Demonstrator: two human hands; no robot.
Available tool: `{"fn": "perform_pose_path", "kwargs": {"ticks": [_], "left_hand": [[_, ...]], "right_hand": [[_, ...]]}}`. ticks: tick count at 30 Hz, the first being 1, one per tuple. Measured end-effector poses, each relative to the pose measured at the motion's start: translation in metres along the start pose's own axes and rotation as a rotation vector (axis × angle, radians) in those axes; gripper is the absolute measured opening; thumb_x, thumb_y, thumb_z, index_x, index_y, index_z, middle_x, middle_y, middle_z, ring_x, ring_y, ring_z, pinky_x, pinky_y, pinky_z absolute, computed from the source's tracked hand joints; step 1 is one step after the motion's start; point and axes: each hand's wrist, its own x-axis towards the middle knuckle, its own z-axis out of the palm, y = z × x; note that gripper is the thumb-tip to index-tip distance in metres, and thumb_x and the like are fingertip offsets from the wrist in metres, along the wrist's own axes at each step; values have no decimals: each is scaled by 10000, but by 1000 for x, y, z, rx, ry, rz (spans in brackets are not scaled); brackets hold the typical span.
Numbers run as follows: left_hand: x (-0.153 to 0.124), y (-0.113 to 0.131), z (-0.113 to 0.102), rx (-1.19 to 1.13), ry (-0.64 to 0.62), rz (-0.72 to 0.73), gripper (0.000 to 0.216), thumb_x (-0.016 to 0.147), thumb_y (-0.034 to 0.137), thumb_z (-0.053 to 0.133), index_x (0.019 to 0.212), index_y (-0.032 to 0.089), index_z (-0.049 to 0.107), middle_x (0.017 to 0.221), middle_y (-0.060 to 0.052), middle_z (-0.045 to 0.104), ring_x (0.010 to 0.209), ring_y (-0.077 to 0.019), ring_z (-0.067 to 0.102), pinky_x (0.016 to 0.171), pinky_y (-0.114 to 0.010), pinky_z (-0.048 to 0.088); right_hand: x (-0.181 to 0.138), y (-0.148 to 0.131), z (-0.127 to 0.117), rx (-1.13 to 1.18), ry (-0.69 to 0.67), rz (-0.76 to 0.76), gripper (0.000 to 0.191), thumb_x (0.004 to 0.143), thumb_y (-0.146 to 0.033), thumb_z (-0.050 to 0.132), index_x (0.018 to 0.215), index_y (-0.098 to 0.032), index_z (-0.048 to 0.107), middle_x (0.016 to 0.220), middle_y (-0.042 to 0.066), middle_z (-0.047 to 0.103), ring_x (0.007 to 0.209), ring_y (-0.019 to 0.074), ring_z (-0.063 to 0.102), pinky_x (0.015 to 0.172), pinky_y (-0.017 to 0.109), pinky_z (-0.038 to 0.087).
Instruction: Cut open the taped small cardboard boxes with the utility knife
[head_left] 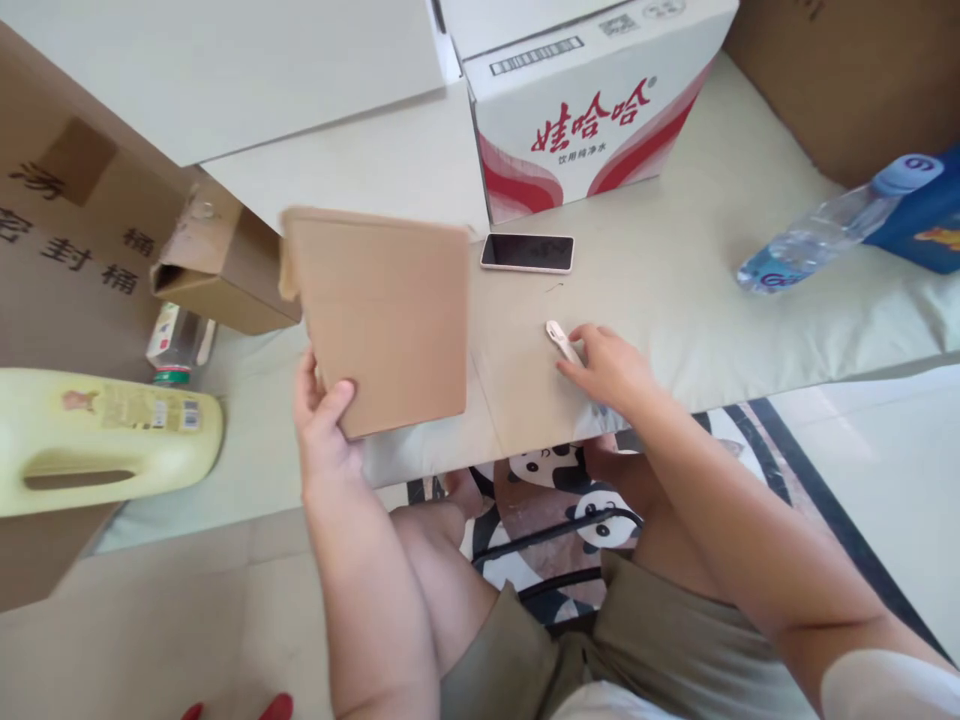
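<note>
Cardboard piece (382,315), flat, matte brown, roughly rectangular with a ragged torn corner at its upper left; held up off the cushion, face toward the camera, long axis running near upright and tipped slightly to the left. Left hand (324,425) clamped on its lower left corner, thumb across the front face, fingers hidden behind. Right hand (611,368) lies on the pale, soft fabric cushion (712,290), fingers curled loosely over a small white tool (561,340) that points up and to the left; whether the hand grips it or only rests on it cannot be told. Just beyond the tool, a smartphone (527,252) lies flat, dark glossy screen up, long axis left to right, close to the base of a white printed carton (592,110) with red wave markings. Open cushion surface between phone and right hand, and more to the right up to a clear plastic water bottle (825,235) lying on its side against a blue box (926,220). Left of the cardboard piece, a small open brown box (217,260) and large brown cartons (67,220) crowd the edge; a pale yellow jug (97,440) with moulded handle lies on its side near them. Front edge of the cushion sits just above the person's knees.
</note>
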Motion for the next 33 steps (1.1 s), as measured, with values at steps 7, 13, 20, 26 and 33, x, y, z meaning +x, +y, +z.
{"fn": "perform_pose_path", "kwargs": {"ticks": [7, 13, 20, 26, 33], "left_hand": [[5, -29, 17, -203, -43, -176, 522, 584, 573, 780, 951, 212, 700, 922, -45, 715, 874, -226, 656, 731, -327, 515], [4, -47, 25, -185, -130, -237, 512, 662, 632, 715, 985, 235, 714, 914, -51, 729, 897, -258, 691, 719, -341, 559], [-1, -48, 30, -265, -252, -482, 553, 707, 633, 667, 1106, 250, 669, 1050, -66, 710, 944, -274, 667, 641, -359, 568], [-7, -50, 39, -256, -214, -481, 549, 681, 592, 704, 1112, 255, 667, 1037, -64, 705, 899, -263, 659, 661, -368, 578], [-10, -50, 41, -270, -275, -468, 602, 710, 664, 636, 1146, 249, 648, 1204, -122, 661, 1138, -352, 612, 744, -439, 579]], "right_hand": [[3, -6, 2, 154, -154, 20, 150, 799, -242, 543, 861, -192, 670, 803, 77, 695, 746, 219, 619, 661, 323, 433], [8, -4, -1, 1229, 85, -74, 267, 783, -407, 646, 988, -246, 590, 913, -5, 657, 828, 150, 632, 758, 315, 542], [-3, -13, -11, 1521, 133, -252, 393, 701, -510, 803, 865, -281, 527, 903, -34, 648, 912, 163, 680, 935, 410, 559], [-12, -18, -8, 1518, 241, -263, 264, 749, -450, 783, 880, -277, 633, 920, -9, 686, 923, 180, 688, 914, 413, 557], [-17, -17, -7, 1313, 253, -331, 158, 803, -384, 724, 780, -236, 674, 912, 25, 709, 894, 178, 669, 825, 381, 565]]}}
